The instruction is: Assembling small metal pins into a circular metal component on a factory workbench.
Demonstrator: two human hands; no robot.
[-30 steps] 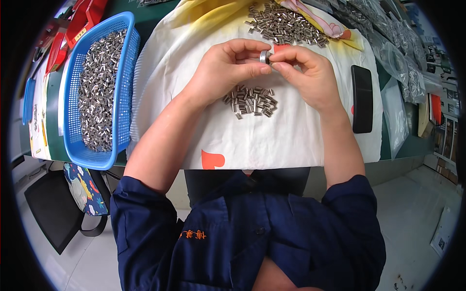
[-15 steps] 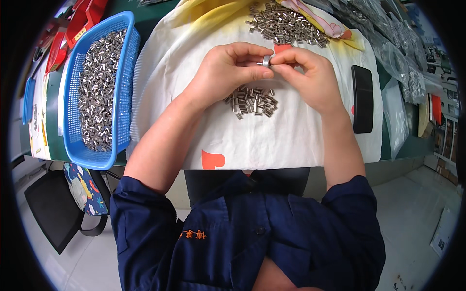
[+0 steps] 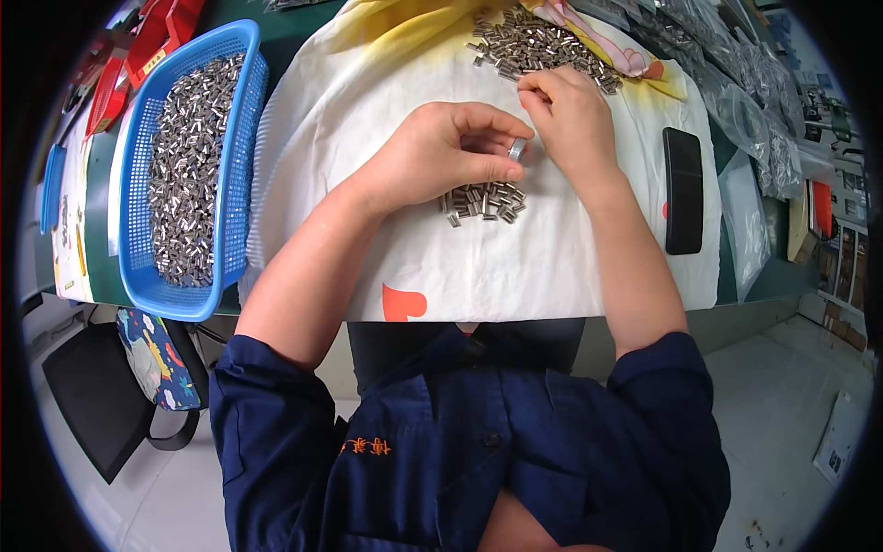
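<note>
My left hand (image 3: 441, 152) grips a small silver metal ring (image 3: 517, 148) between thumb and fingers, just above the near pile of short metal cylinders (image 3: 486, 202). Part of that pile is hidden under the hand. To the right and farther out, my right hand (image 3: 578, 124) is closed, its thumb and fingertips pinched together at the near edge of the far pile of metal cylinders (image 3: 543, 44). Whatever may be in this pinch is too small to make out. Both piles lie on a white patterned cloth (image 3: 524, 267).
At the left stands a blue plastic basket (image 3: 241, 129) full of similar metal cylinders. A black phone (image 3: 682, 189) lies on the cloth's right side. Clear plastic bags (image 3: 745, 120) cover the right back of the green table, and red bins (image 3: 156, 41) stand at the far left.
My right hand has moved off the ring, away toward the far pile. My left hand has come slightly nearer with the ring, over the near pile.
</note>
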